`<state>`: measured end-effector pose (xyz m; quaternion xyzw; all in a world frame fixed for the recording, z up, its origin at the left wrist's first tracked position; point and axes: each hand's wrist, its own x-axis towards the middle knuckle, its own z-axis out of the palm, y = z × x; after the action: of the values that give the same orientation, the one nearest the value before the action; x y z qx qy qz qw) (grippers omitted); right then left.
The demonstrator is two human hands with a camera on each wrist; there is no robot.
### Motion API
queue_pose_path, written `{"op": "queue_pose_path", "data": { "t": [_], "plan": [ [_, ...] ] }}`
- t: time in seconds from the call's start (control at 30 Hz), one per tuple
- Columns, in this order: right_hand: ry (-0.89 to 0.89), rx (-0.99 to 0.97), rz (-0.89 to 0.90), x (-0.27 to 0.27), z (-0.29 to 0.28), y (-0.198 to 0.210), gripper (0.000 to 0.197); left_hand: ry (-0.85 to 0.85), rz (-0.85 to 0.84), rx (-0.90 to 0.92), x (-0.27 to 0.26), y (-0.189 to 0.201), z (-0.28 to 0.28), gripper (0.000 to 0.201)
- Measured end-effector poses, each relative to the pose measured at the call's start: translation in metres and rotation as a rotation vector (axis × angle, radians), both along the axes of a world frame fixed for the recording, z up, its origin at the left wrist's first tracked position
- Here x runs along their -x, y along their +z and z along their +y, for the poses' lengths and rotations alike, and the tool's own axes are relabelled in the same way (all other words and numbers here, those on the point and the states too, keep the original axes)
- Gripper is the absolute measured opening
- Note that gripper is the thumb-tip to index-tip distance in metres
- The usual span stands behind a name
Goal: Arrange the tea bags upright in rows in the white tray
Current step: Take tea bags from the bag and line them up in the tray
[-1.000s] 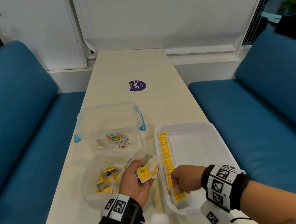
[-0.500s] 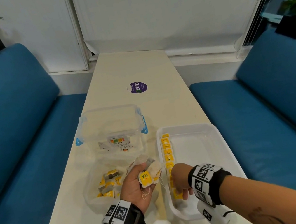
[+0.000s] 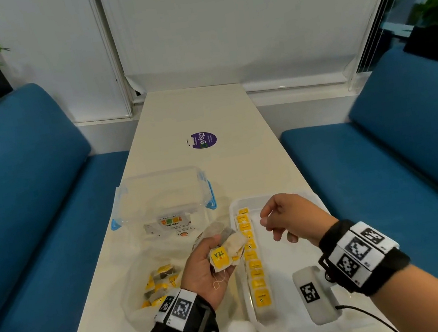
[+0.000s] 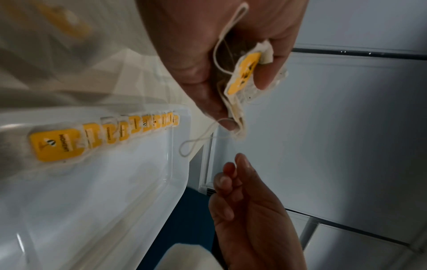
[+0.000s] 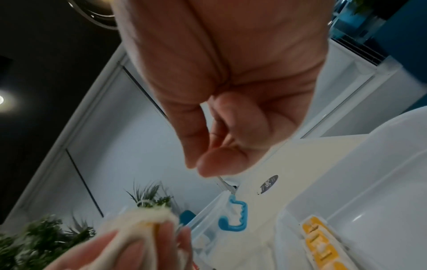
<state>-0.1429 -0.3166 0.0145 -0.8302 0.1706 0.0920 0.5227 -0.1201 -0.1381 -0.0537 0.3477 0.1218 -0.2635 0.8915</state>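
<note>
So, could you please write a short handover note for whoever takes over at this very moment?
Left hand: grips a bunch of yellow-tagged paper tea bags beside the tray.
Right hand: holds nothing, fingers loosely curled, above the white plastic tray.
Done: one row of upright tea bags stands along the tray's left wall.
Left: place the held bunch, then the loose bags in the clear plastic container, in further rows.

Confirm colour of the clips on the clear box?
Blue clips; clearest in the right wrist view.
</note>
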Motion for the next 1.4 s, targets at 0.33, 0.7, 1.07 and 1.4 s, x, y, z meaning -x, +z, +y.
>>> {"op": "queue_pose_path", "data": {
  "t": [0.33, 0.7, 1.07, 1.4],
  "plan": [
    [0.103, 0.104, -0.142, 0.023, 0.024, -0.018, 0.02, -0.057, 0.03, -0.021, -0.001, 0.005, -0.027, 0.022],
    [0.458, 0.684, -0.444, 0.033, 0.026, -0.026, 0.021, -0.088, 0.202, -0.026, 0.005, -0.007, -0.051, 0.032],
    [0.54, 0.77, -0.398, 0.026, 0.018, -0.02, 0.026, -0.017, 0.2, 0.025, 0.011, -0.006, -0.062, 0.027],
    [0.154, 0.297, -0.465, 0.016, 0.006, -0.004, 0.029, -0.02, 0.138, 0.092, 0.001, -0.013, -0.045, 0.028]
  ]
}}
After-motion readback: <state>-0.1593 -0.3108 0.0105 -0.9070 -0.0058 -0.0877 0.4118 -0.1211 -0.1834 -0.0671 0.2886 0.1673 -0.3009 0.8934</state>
